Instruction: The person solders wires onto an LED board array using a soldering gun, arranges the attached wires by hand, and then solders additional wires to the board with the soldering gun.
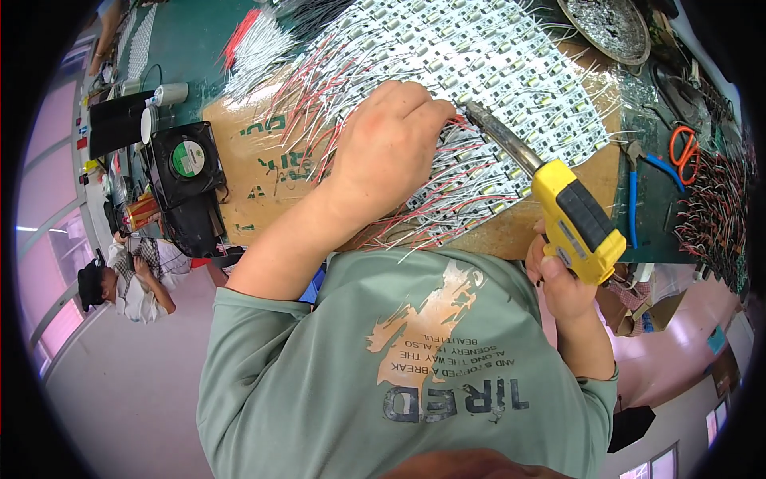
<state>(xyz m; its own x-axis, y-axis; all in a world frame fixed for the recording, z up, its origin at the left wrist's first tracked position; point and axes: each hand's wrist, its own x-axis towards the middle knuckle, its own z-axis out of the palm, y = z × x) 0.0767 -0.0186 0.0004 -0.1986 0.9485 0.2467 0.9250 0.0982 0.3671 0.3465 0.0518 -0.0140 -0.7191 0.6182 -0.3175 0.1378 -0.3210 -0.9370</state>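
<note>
A large panel of white circuit boards [511, 48] covers the middle of the bench, with many red and white wires running out of its left and near edges. My right hand [565, 286] grips a yellow and black soldering gun [576, 215] by its handle. The gun's dark metal tip rests at the boards, right beside the fingers of my left hand [391, 140]. That hand is closed in a pinch over the panel, and a red wire [458, 119] shows at its fingertips. The fingers hide the wire's end.
Brown cardboard [251, 176] lies under the panel. A black fan [187, 164] stands at left, with a bundle of white wires [259, 60] beyond. At right are blue-handled pliers [633, 199], orange-handled scissors [684, 156], a pile of wires [714, 207] and a round metal dish [610, 28]. Another person [132, 279] sits at far left.
</note>
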